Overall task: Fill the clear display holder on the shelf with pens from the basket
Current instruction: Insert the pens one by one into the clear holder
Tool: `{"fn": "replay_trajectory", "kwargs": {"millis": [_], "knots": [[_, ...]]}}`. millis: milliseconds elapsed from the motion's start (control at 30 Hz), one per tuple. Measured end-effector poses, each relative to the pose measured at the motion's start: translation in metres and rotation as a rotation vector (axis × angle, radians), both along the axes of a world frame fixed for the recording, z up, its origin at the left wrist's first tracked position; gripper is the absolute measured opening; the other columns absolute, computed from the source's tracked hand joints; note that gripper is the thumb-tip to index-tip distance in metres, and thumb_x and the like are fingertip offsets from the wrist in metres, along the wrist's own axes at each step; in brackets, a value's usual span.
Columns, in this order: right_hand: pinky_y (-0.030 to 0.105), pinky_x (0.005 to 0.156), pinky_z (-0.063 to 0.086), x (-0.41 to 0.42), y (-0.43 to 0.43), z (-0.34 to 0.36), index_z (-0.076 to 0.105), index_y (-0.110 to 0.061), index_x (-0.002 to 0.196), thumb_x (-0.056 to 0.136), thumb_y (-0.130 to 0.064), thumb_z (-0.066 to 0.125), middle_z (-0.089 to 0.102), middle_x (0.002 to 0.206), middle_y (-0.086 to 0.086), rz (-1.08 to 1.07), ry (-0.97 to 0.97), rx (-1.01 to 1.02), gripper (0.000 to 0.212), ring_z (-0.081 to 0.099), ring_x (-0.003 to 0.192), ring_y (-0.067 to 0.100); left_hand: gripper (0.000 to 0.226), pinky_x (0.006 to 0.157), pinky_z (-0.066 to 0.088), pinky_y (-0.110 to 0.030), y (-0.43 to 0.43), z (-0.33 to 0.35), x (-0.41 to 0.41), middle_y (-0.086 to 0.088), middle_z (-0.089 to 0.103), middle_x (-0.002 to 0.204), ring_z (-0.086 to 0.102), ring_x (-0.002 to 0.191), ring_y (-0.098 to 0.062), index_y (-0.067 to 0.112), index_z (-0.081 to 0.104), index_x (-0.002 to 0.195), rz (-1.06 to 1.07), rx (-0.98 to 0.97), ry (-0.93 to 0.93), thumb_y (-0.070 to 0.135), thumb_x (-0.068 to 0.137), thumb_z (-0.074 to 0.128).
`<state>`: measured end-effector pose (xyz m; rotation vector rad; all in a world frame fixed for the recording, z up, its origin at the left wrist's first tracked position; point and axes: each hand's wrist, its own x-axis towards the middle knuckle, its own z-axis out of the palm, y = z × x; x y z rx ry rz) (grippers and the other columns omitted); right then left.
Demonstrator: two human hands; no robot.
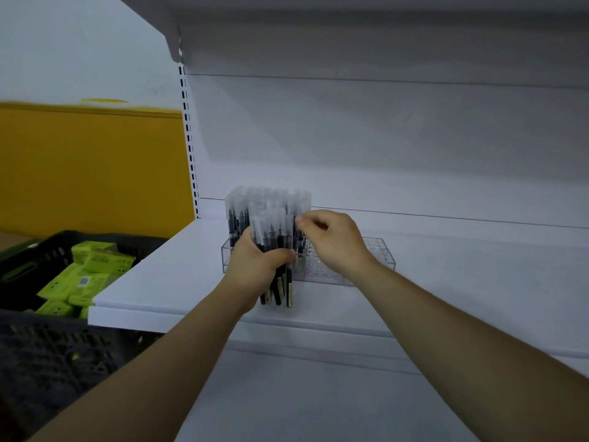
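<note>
Nearest, two bare forearms reach up from the bottom edge toward the clear holder (379, 256), which sits on the white shelf (178, 282) a little way back from its front lip. Left of the holder and lower down, a dark basket (47, 352) stands against the shelf's left end, and green packets (79, 282) lie heaped inside it; the shelf corner hides part of them.

Just in front of the holder's left half, the left hand (255, 266) is curled tight around a bundle of pens (277, 266), held upright, the black barrels sticking out below the fist and the clear caps above it. This bundle and fist stand between the camera and the holder's front wall, hiding much of its left part.

Over the middle of the holder, the right hand (334, 240) hovers with fingers curled and thumb and forefinger drawn together by the caps; motion blur keeps me from telling whether they pinch a pen.

The holder's left half is packed with standing pens (271, 202), caps up. Its right half shows bare rows of holes, partly covered by the right wrist.

Behind the holder rises the white back panel (382, 138), with a slotted upright (189, 138) at its left edge. Farther left of that is a yellow wall (92, 167).
</note>
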<state>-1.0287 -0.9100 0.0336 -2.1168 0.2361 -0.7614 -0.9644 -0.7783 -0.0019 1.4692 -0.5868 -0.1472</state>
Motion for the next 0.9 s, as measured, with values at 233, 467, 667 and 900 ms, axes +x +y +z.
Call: {"fn": "replay_trajectory", "kwargs": {"millis": [233,467,667,900], "knots": [[0.025,0.075,0.05,-0.008,-0.011,0.005,0.068,-0.019,0.088,0.093,-0.019,0.059,0.065,0.086,-0.01,0.051,0.024,0.054,0.01,0.062,0.083,0.011,0.036,0.081,0.057,-0.038,-0.019,0.004,-0.007,-0.008,0.072,0.094,0.069,0.089,-0.026,0.015,0.062,0.107,-0.06,-0.025,0.005,-0.005,0.078,0.069],[0.035,0.068,0.058,0.009,-0.048,0.027,0.055,-0.021,0.089,0.1,-0.026,0.048,0.067,0.094,0.005,-0.175,-0.255,0.239,0.014,0.068,0.078,0.017,0.033,0.085,0.056,-0.041,-0.02,-0.006,0.003,-0.01,0.07,0.098,0.067,0.094,-0.031,0.014,0.057,0.111,0.022,-0.055,0.079,0.0,0.084,0.068],[0.048,0.081,0.056,0.036,-0.056,0.015,0.054,-0.02,0.096,0.101,-0.028,0.046,0.062,0.086,-0.005,-0.171,-0.177,0.15,0.012,0.066,0.09,0.031,0.035,0.089,0.055,-0.046,-0.022,-0.008,0.009,-0.011,0.07,0.099,0.068,0.096,-0.03,0.01,0.059,0.112,0.016,-0.033,0.046,-0.001,0.081,0.07],[0.04,0.073,0.054,0.053,-0.061,0.017,0.054,-0.019,0.098,0.101,-0.029,0.045,0.062,0.082,-0.001,-0.169,-0.186,0.076,0.014,0.066,0.086,0.032,0.036,0.072,0.055,-0.026,-0.022,-0.005,0.012,-0.004,0.07,0.094,0.068,0.086,-0.019,0.016,0.057,0.109,0.016,-0.068,0.032,-0.004,0.081,0.069]]}}
